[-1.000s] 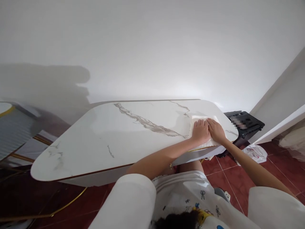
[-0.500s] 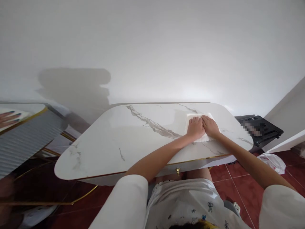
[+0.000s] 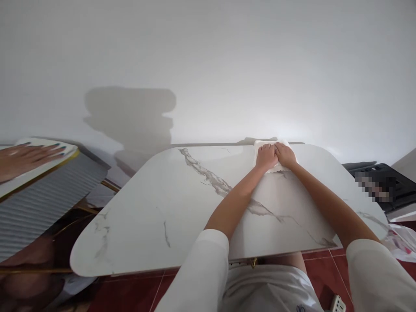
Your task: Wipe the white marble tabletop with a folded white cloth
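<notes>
A white cloth (image 3: 271,168) with a wavy edge lies on the far side of a white marble-patterned table top (image 3: 201,216), reaching the edge by the wall. My left hand (image 3: 267,157) presses down on it with its fingers bent over the fabric. Right beside it, touching, my right hand (image 3: 286,155) bears on the same cloth, its fingers closed together near the left hand's fingers. Both arms stretch forward across the table. The undersides of my hands and the cloth's middle are hidden.
At the left, another person's hand (image 3: 32,158) lies flat on a second table with a ribbed grey side (image 3: 48,203). A black case (image 3: 404,182), partly pixelated, stands at the right. A plastic bag (image 3: 403,238) and a white power strip (image 3: 338,303) are near the red floor.
Both my hands have pushed the cloth away from me to the table's far edge. The view has shifted, and more of the other person's hand shows at the left.
</notes>
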Action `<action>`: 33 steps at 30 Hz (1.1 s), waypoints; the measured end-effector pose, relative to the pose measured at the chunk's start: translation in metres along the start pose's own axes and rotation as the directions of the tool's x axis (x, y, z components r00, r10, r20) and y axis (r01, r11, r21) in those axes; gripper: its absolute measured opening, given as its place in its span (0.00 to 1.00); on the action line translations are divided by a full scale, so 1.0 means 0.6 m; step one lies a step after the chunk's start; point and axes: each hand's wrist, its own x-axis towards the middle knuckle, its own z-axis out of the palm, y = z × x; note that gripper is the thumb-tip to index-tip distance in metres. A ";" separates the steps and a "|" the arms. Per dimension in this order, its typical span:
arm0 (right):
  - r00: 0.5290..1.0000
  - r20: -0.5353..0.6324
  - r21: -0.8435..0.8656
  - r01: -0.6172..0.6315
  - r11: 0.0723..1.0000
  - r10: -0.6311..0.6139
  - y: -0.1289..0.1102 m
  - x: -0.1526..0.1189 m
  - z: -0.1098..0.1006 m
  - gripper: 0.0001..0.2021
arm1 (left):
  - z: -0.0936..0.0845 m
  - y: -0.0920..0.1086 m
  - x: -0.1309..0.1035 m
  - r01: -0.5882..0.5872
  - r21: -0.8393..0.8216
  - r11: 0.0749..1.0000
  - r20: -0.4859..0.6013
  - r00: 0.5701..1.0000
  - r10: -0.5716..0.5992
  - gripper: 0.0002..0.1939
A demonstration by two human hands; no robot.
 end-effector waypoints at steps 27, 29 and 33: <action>0.992 -0.081 -0.040 0.093 0.995 -0.096 -0.035 -0.104 -0.008 0.21 | -0.028 0.035 -0.103 -0.067 0.133 0.989 0.009 0.998 0.066 0.17; 0.989 -0.085 -0.051 0.114 0.992 -0.118 -0.044 -0.128 -0.017 0.21 | -0.034 0.045 -0.122 -0.060 0.135 0.989 0.033 0.998 0.056 0.19; 0.983 -0.086 -0.064 0.160 0.985 -0.165 -0.068 -0.178 -0.037 0.21 | -0.051 0.063 -0.171 -0.072 0.154 0.985 0.080 0.995 0.060 0.25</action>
